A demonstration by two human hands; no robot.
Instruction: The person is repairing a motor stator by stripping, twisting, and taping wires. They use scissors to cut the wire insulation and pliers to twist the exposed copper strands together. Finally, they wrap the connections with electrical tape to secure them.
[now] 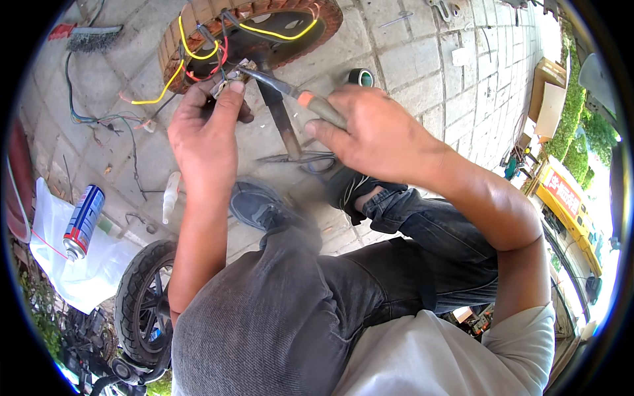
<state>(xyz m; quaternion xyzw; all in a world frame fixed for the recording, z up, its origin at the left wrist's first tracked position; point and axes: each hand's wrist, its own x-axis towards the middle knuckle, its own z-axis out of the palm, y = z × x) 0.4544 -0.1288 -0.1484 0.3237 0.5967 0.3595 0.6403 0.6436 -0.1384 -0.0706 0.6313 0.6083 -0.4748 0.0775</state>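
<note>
My left hand (207,134) pinches a small dirty metal part (232,76) where red, black and green wires meet at the underside of a round stator (175,42) with brown coils and a dark centre. Long yellow wires (153,101) loop from it. My right hand (370,132) grips a flat-bladed tool (284,88) with a grey handle and orange band; its tip rests at the small part. A dark shaft (285,125) runs down from the stator to the pavement, where a looped dark tool (316,160) lies. A black tape roll (361,77) is nearby.
Paving (422,79) holds a wire brush (92,39), loose cables (99,120), a white tube (170,198), and a spray can (84,220) on a plastic bag (53,264). A motorbike wheel (132,310) stands lower left; cardboard boxes (547,105) are at right.
</note>
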